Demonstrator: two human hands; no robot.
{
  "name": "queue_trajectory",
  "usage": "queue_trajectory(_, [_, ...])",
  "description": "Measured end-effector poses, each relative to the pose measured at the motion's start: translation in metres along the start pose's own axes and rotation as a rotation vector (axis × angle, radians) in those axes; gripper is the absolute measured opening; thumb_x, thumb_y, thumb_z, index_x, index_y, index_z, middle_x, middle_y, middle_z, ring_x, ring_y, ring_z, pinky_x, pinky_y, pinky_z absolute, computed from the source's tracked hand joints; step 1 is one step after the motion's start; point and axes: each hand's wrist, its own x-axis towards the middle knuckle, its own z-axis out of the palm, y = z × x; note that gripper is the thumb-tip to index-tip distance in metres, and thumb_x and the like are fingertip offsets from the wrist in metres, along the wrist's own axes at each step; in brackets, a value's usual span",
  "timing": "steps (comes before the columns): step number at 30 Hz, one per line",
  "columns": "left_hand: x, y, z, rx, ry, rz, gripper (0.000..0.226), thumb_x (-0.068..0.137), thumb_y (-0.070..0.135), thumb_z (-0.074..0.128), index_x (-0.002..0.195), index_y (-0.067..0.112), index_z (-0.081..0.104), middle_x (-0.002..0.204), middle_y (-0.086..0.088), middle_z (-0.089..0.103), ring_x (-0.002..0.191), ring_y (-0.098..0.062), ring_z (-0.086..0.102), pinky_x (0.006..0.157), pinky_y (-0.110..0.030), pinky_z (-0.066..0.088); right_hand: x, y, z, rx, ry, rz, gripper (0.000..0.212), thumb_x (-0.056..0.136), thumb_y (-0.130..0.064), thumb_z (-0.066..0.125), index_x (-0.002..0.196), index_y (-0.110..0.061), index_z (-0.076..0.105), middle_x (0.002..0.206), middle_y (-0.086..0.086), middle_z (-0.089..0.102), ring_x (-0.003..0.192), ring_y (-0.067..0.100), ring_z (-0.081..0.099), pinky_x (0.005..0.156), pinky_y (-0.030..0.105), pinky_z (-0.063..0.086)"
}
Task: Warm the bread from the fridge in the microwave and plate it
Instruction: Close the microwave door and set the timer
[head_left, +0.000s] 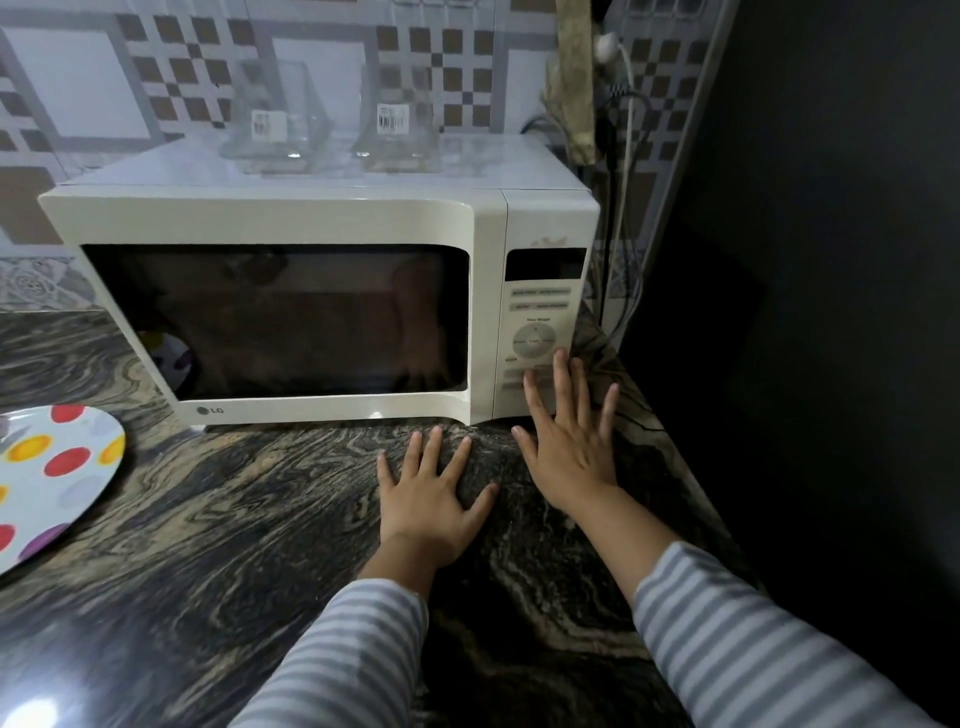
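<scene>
Head view looks down on both of my hands in front of the microwave (311, 291). My right hand (569, 447) is spread flat and holds nothing; its longest fingertips (560, 358) reach up onto the lower part of the control panel (540, 332), touching or nearly touching the buttons just under the round dial. My left hand (431, 499) is also splayed wide and bare, palm down on the dark marbled worktop (234, 519), just in front of the door's lower right corner.

The microwave door is shut and its window is dark, so I cannot tell whether the bread is inside; no bread shows anywhere on the worktop. The spotted plate (52, 478) lies well apart to the left, bare as far as I can see.

What matters next, I judge, is the panel: it stands straight ahead of and slightly above my right hand, which is the nearer one by far. The left would have to cross over to reach it.
</scene>
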Motion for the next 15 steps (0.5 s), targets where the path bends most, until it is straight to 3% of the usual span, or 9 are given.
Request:
queue_trajectory(4, [-0.001,0.0,0.0,-0.003,0.001,-0.002,0.073,0.084,0.076,0.013,0.149,0.045,0.001,0.161,0.005,-0.005,0.147,-0.018,-0.012,0.115,-0.055,-0.009,-0.004,0.001,-0.008,0.01,-0.017,-0.003,0.067,0.099,-0.053,0.023,0.151,-0.028,-0.01,0.15,0.003,-0.039,0.142,0.024,-0.03,0.112,0.059,-0.016])
queue_trajectory(8, [-0.002,0.0,0.001,-0.015,0.01,0.0,0.085,0.071,0.078,-0.002,0.149,0.045,0.001,0.161,0.005,-0.005,0.147,-0.018,-0.012,0.115,-0.054,-0.009,-0.006,0.002,-0.019,0.031,0.023,-0.009,0.069,0.098,-0.053,0.025,0.149,-0.027,-0.014,0.153,0.003,-0.034,0.141,0.024,-0.03,0.112,0.059,-0.014])
queue_trajectory(12, [-0.001,-0.001,0.001,-0.01,0.004,-0.003,0.077,0.081,0.077,0.01,0.15,0.044,0.001,0.161,0.005,-0.006,0.147,-0.018,-0.012,0.115,-0.055,-0.009,0.001,0.003,-0.036,0.032,0.036,-0.007,0.069,0.098,-0.052,0.023,0.145,-0.031,-0.023,0.154,0.007,-0.033,0.142,0.028,-0.029,0.113,0.06,-0.013])
queue_trajectory(15, [-0.001,-0.002,0.001,-0.004,0.002,0.001,0.083,0.074,0.079,0.001,0.149,0.044,0.0,0.161,0.005,-0.006,0.147,-0.019,-0.013,0.115,-0.055,-0.01,0.004,0.002,-0.043,0.044,0.029,-0.015,0.068,0.099,-0.051,0.023,0.143,-0.03,-0.024,0.154,0.007,-0.032,0.143,0.028,-0.028,0.113,0.06,-0.012])
